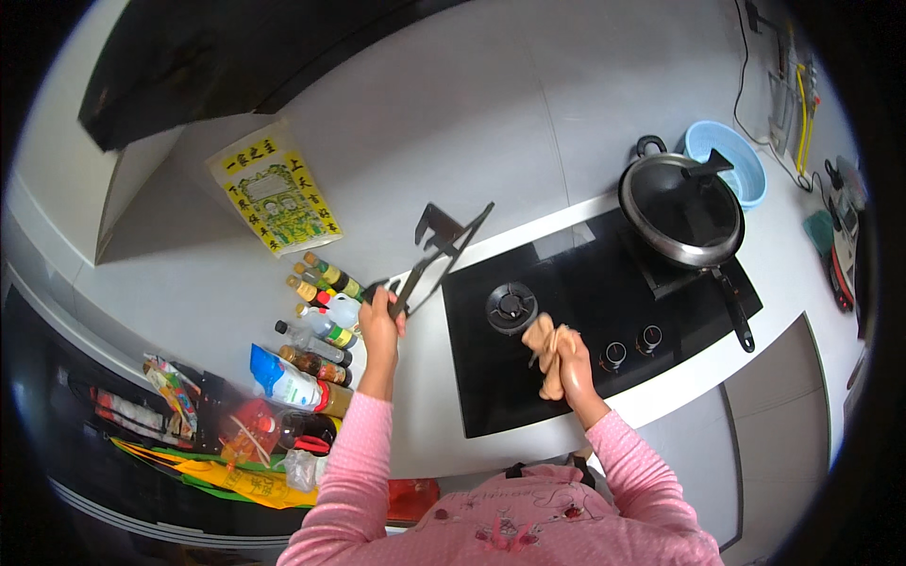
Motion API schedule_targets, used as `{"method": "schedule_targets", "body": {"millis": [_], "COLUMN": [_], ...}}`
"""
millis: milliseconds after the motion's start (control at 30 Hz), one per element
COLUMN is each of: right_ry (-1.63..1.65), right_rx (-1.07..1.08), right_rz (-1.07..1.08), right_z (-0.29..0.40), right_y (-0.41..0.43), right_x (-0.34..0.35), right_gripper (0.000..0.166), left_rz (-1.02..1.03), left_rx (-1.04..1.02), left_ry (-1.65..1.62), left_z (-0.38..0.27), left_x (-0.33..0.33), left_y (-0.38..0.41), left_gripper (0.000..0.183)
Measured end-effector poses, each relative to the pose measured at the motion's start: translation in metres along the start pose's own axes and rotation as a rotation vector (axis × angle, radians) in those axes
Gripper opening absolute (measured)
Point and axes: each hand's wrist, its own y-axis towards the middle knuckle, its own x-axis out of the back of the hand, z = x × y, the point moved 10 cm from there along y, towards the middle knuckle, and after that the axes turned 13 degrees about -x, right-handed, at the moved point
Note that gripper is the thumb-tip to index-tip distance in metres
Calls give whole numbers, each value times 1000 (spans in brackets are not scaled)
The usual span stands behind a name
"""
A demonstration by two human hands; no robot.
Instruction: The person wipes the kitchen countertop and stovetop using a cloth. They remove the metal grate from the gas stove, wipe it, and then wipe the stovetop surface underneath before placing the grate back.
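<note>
My left hand (381,318) is closed on a black metal pot support (453,247), lifted above the counter to the left of the hob and tilted. A bunched tan cloth (547,354) is gripped in my right hand (577,361) over the near part of the black glass hob (495,396). Just beyond the cloth, the left burner (512,308) stands bare of a support. A lidded wok (683,209) sits on the right side of the hob, its long handle pointing towards me.
Several sauce and oil bottles (318,329) line the counter at the left. Two control knobs (614,354) lie right of the cloth. Behind the wok is a light blue plastic basket (743,166). The dark range hood (212,64) hangs at the upper left.
</note>
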Motion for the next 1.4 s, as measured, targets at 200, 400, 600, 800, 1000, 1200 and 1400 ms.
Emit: {"method": "schedule_targets", "body": {"millis": [200, 400, 600, 800, 1000, 1200, 1400], "right_ry": [514, 528, 585, 684, 671, 606, -195], "right_rx": [-238, -361, -271, -311, -265, -229, -36], "right_rz": [431, 398, 477, 430, 443, 490, 540], "right_z": [77, 57, 47, 37, 34, 22, 18], "right_y": [-10, -57, -84, -109, -118, -133, -146], "right_x": [-136, -194, -228, -276, -305, -322, -297], "right_gripper": [40, 45, 40, 47, 57, 47, 34], "left_rz": [-97, 86, 25, 109, -173, 150, -164], "left_rx": [-3, -392, -257, -64, -518, -563, -464], "left_ry": [-82, 29, -65, -206, 220, 142, 165], "left_z": [8, 14, 30, 47, -42, -86, -97], "left_x": [57, 89, 106, 124, 185, 155, 195], "left_y": [-86, -138, -186, -217, -225, -209, -199], "left_gripper": [34, 34, 36, 22, 48, 26, 35]}}
